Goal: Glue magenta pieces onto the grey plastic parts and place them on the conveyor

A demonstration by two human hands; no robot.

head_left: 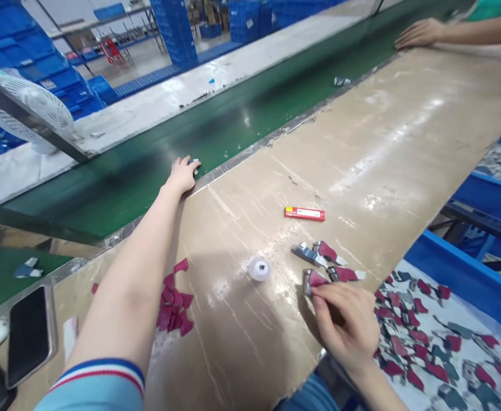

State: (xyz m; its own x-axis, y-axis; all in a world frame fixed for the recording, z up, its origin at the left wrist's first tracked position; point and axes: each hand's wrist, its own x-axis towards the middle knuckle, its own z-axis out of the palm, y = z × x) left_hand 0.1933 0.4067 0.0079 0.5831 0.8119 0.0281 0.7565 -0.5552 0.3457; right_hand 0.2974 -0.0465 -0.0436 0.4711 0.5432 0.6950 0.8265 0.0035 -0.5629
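Observation:
My left hand (182,174) is stretched out over the green conveyor belt, its fingers curled around a small grey-white piece (196,166), mostly covered by them. Near the table's front edge, my right hand (348,319) pinches a small red and grey piece (308,281) between thumb and fingers. Just beyond it lie a grey-blue and white piece (307,253) and two red and grey pieces (343,274). A small white bottle (259,269) with a dark tip stands left of them. Under my left forearm is a pile of loose red patches (174,308).
A red narrow box (304,214) lies mid-table. The green belt (250,128) carries other small pieces (341,81). At right, a blue bin (481,297) holds many red and grey pieces. A phone (30,334) lies at left. Another person's hand (421,33) rests at the far belt edge.

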